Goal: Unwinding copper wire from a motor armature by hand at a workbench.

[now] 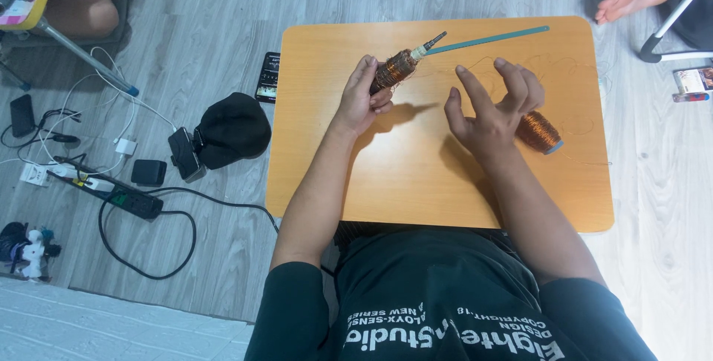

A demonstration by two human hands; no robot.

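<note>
Left hand (362,101) grips the copper-wound rotor (396,70); right hand (496,108), fingers spread and empty, should keep the wire taut from the spool (540,131).

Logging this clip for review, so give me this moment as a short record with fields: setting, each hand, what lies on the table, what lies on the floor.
Setting: person seated at a low orange table on a grey wood floor
Left hand: grip closed on a copper-wound rotor, shaft end pointing away
Right hand: open, fingers spread, raised over the table, holding nothing visible
Table: copper wire spool beside the right hand; teal strip; thin loose wire
Floor, left: phone, black cap, power strip, cables
</note>
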